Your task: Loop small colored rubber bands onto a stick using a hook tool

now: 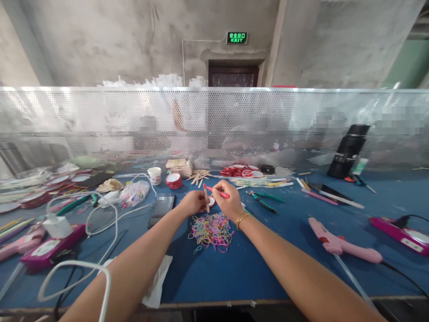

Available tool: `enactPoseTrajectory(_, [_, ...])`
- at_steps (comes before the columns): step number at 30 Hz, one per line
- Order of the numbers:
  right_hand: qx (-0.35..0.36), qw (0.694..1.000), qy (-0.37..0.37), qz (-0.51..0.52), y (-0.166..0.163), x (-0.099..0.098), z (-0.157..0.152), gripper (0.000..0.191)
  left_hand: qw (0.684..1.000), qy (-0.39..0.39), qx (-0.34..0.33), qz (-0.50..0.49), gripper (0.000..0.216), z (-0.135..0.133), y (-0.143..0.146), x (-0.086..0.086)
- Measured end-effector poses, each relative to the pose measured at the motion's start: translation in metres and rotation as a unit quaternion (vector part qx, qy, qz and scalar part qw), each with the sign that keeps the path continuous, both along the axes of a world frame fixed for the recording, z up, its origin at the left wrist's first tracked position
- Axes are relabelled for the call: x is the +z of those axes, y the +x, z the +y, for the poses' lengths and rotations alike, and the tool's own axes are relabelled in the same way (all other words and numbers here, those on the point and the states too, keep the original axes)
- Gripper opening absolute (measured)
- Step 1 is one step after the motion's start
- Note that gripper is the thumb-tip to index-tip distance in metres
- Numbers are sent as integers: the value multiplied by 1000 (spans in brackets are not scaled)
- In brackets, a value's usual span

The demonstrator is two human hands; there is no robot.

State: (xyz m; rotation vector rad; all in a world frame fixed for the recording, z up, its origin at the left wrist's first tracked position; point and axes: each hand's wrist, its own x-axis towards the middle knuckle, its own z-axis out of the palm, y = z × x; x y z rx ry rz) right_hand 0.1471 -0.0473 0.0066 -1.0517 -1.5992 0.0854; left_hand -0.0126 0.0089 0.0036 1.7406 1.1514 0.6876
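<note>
Standing almost upright above the blue table (221, 279), one wooden stick (207, 201) is pinched in the left hand (194, 202), just beyond one heap of small coloured clips (212, 230). One red pen (223, 194) is gripped in the right hand (229, 199) and is slanted toward the stick's reddish upper part; whether its tip makes contact cannot be told from this view. One white disc (211, 201) with a red rim is partly hidden between the hands. Both forearms (144, 252) are stretched forward and angled inward, so that the curled hands are brought close together; one gold bracelet (241, 220) is worn on the right wrist. Two pink glue guns (338, 243) and two purple power strips (397, 232) are laid out, one of each at either side. Farther back, one paper cup (154, 176) and one black bottle (348, 152) are seen, and one pair of green-handled pliers (263, 201) is placed to the right.
</note>
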Motion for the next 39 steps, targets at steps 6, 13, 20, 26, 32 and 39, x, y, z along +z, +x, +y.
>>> enactPoseTrajectory(6, [18,1000,-3,3,0,0,0,14,1000,2,-4,1,25,-1,0,2])
enactPoseTrajectory(13, [-4,1000,3,-14,0,1,0,16,1000,-1,-3,-6,25,-4,0,3])
enactPoseTrajectory(20, [-5,1000,-4,-15,2,-1,0,16,1000,0,-9,-4,14,-2,0,-2])
enactPoseTrajectory(26, [-8,1000,-9,-13,5,-3,1,18,1000,8,-10,-6,8,-1,1,-3])
enactPoseTrajectory(32, [-14,1000,-14,-21,7,-3,2,19,1000,-6,0,0,9,-7,3,4])
enactPoseTrajectory(39, [-6,1000,-7,-20,7,-3,2,18,1000,-29,5,-10,11,-12,5,10])
